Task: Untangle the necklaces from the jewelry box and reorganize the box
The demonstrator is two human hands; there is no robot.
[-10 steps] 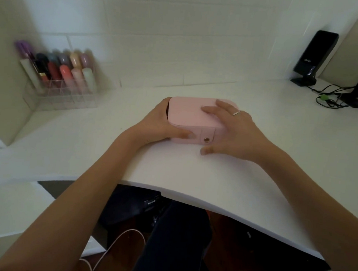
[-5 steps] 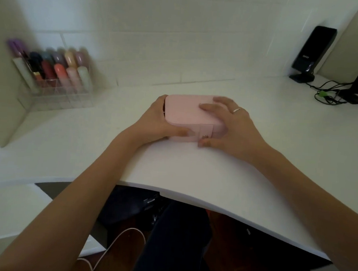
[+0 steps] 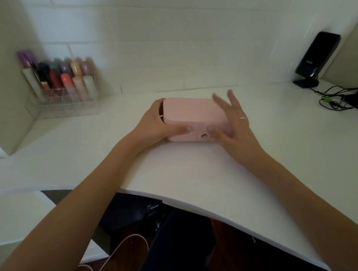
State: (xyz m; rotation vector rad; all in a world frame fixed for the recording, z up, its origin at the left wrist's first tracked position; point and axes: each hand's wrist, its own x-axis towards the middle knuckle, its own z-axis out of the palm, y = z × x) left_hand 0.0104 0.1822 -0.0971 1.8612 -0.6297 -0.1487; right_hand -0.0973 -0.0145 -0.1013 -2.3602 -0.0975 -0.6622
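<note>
We brace the closed pink jewelry box (image 3: 193,117), mid-desk at twelve o'clock, our left hand (image 3: 160,123) gripping its nine o'clock end. Our right hand (image 3: 234,122) hovers splayed, holding nothing; it should thumb the front snap (image 3: 203,136) gently.

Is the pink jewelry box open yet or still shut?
Shut. The pink jewelry box has its lid flat on the base, front snap in place.

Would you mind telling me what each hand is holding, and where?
The left hand grips the pink box at its left end. The right hand holds nothing, fingers spread.
</note>
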